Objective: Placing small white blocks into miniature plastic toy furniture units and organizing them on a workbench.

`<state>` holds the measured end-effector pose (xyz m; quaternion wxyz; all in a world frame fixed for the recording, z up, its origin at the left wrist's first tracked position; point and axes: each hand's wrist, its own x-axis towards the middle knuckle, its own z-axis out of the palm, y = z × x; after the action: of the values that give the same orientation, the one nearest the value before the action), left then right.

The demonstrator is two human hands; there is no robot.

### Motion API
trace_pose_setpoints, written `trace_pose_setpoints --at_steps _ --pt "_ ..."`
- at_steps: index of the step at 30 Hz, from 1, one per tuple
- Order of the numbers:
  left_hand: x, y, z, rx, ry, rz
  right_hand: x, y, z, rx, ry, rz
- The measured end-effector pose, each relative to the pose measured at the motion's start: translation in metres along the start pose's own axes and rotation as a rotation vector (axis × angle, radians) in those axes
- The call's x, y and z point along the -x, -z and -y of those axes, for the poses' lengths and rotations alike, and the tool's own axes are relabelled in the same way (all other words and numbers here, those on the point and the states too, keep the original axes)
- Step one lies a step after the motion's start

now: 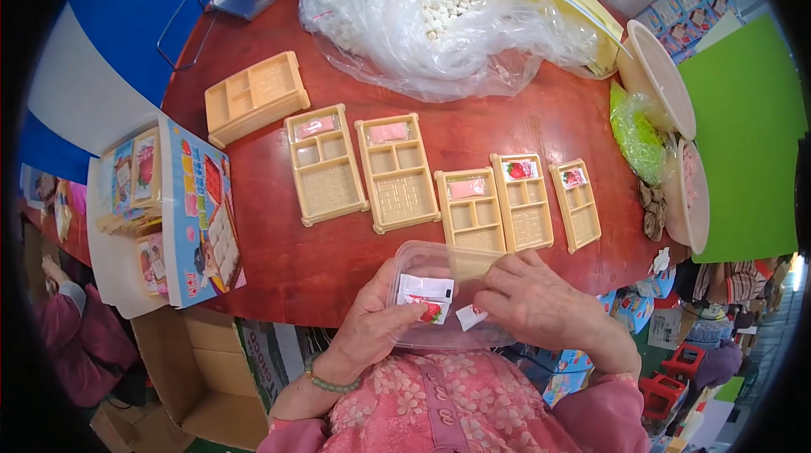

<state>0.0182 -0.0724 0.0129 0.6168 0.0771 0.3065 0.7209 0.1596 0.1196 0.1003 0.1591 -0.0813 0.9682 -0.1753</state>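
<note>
My left hand (367, 322) grips the left side of a clear plastic container (405, 263), its thumb over the strawberry-printed sachets (427, 291) inside. Over the container's right side is my right hand (536, 301), fingers bent and closed together; whatever they hold is hidden. Another small white sachet (470, 316) shows below its knuckles. Beyond the container, several beige compartment trays stand in a row. Pink packets lie in the top slots of the left tray (329, 191), the second tray (403, 199) and the third tray (473, 237). Strawberry sachets sit in the fourth tray (530, 225) and the rightmost tray (585, 225).
Further left lie stacked beige trays (258, 98) and an open display box (198, 225). A large plastic bag of white pieces (460, 5) covers the far table. Tilted pale basins (667, 73) and a green bag (638, 136) stand right. A cardboard box (203, 368) is below left.
</note>
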Motion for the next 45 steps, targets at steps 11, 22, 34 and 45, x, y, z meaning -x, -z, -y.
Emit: trace_pose_setpoints --at_steps 11,22,34,45 --pt "0.030 0.018 -0.002 0.033 -0.061 -0.094 -0.008 -0.005 0.005 -0.458 0.042 -0.123" --pt "0.038 0.031 -0.010 0.053 -0.084 -0.072 -0.053 -0.022 -0.069 0.118 -0.219 -0.761" --pt "0.029 0.038 -0.008 0.072 -0.048 -0.042 -0.048 -0.017 -0.057 0.189 -0.242 -0.402" --pt "0.029 0.040 -0.009 0.105 -0.007 0.015 -0.058 -0.026 -0.046 0.270 -0.252 -0.334"
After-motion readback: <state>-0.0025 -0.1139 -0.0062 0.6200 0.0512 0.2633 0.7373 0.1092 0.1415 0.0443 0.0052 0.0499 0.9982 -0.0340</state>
